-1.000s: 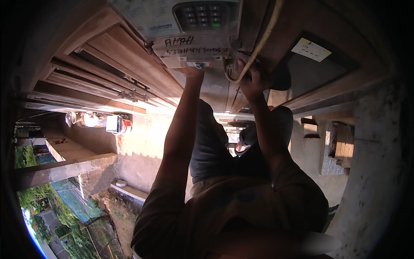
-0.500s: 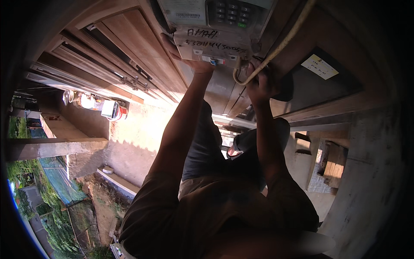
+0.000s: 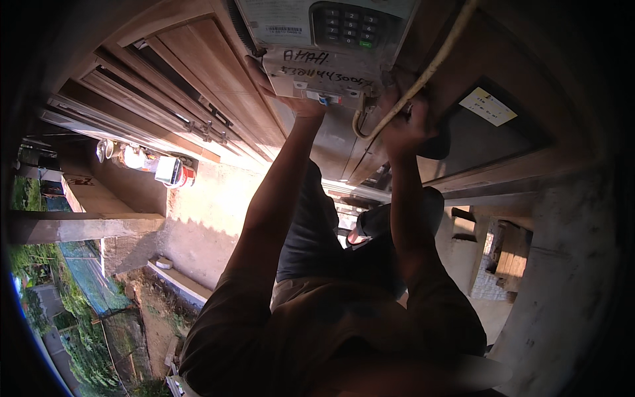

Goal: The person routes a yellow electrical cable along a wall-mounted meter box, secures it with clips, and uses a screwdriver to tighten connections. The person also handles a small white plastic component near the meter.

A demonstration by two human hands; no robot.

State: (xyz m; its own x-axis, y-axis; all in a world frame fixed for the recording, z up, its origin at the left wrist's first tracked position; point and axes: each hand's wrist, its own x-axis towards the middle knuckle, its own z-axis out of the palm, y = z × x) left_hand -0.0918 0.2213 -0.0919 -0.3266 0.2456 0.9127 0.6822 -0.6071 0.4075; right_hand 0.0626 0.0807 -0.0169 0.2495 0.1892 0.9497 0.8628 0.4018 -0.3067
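1. Above the wearer's lap, a grey electricity meter (image 3: 324, 56) with a keypad (image 3: 350, 28) is seen at the top edge of the view, its lower cover marked by handwriting.
2. At the meter's lower left edge, the left hand (image 3: 297, 102) is placed, partly hidden behind the casing. Its fingers are spread along that side; how firmly the meter is gripped cannot be told.
3. Beside the meter's lower right corner, the right hand (image 3: 407, 122) is held with bent fingers. It is crossed by a thick pale cable (image 3: 433, 69); whether the fingers are closed on the cable, or on anything else, cannot be told.
4. Just below that corner of the meter, the cable is bent into a loop.
5. On the meter's underside, between the hands, a small blue switch (image 3: 323, 100) can be seen.
6. Right of the meter, a pale yellow note (image 3: 487, 107) is stuck on a dark panel (image 3: 499, 132).
7. Well below and left of the meter, a red and white bucket (image 3: 185, 176) is shown.
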